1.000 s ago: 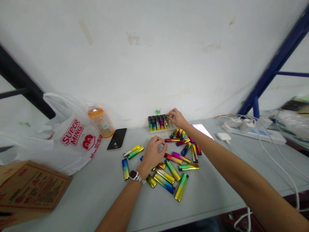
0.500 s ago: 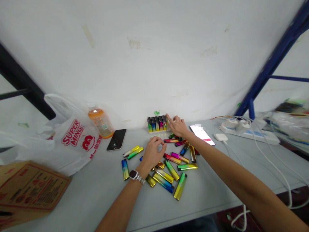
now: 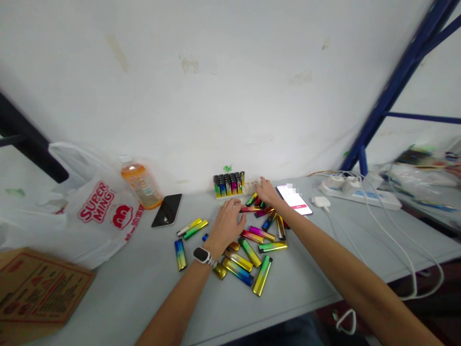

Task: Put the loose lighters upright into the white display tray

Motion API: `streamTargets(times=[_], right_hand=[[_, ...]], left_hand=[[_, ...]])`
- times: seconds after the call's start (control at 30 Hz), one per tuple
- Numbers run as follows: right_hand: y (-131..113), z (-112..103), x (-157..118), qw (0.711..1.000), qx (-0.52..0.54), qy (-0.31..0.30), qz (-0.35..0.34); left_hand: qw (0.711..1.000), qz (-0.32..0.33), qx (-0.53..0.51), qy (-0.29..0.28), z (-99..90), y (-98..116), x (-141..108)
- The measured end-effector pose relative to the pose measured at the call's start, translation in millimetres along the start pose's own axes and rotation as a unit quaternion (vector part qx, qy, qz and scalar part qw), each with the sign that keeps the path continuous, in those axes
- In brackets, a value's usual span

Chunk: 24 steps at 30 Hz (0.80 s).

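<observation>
Upright lighters point(image 3: 228, 185) stand in rows in a holder against the wall, whose pale right part point(image 3: 251, 187) shows bare. Several shiny lighters lie loose on the table, among them a green and gold one point(image 3: 262, 276) and a purple one point(image 3: 261, 233). My left hand point(image 3: 226, 221), with a watch on the wrist, is over the loose lighters, fingers apart, fingertips just in front of the holder. At the holder's right end is my right hand point(image 3: 267, 191), its fingers bent down near a green lighter point(image 3: 252, 199); what they hold, if anything, is too small to tell.
On the left are a cardboard box point(image 3: 43, 288), a white plastic bag point(image 3: 82, 230), an orange bottle point(image 3: 142, 182) and a dark phone point(image 3: 167, 210). A lit phone point(image 3: 294, 199), a white charger point(image 3: 321, 202) and a power strip point(image 3: 360, 192) with cables lie on the right.
The view has shifted a little. My left hand has opened and reached forward toward the holder. My right hand has moved off the upright lighters to the right, uncovering the holder's bare part.
</observation>
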State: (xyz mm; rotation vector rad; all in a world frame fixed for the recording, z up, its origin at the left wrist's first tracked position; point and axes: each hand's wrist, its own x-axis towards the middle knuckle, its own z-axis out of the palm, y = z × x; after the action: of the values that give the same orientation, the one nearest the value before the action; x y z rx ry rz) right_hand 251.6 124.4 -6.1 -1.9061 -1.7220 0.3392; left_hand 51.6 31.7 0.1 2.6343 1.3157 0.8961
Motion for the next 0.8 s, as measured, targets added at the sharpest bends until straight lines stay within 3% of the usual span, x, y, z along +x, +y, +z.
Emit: streamTargets(times=[0.17,0.33,0.8], right_hand=[[3,-1,2,1.0,0.021,0.007,-0.005],[2,0,3,0.999,0.034,0.008,-0.019],[-41,25,-3,0.995,0.02,-0.06,-0.08]], left_hand=[[0.996,0.047,0.048,-0.06,19.3,8,28],[0.993,0.016,0.074,-0.089,31.0,10,42],[0.989,-0.038,0.101,-0.097,17.1,-27,15]])
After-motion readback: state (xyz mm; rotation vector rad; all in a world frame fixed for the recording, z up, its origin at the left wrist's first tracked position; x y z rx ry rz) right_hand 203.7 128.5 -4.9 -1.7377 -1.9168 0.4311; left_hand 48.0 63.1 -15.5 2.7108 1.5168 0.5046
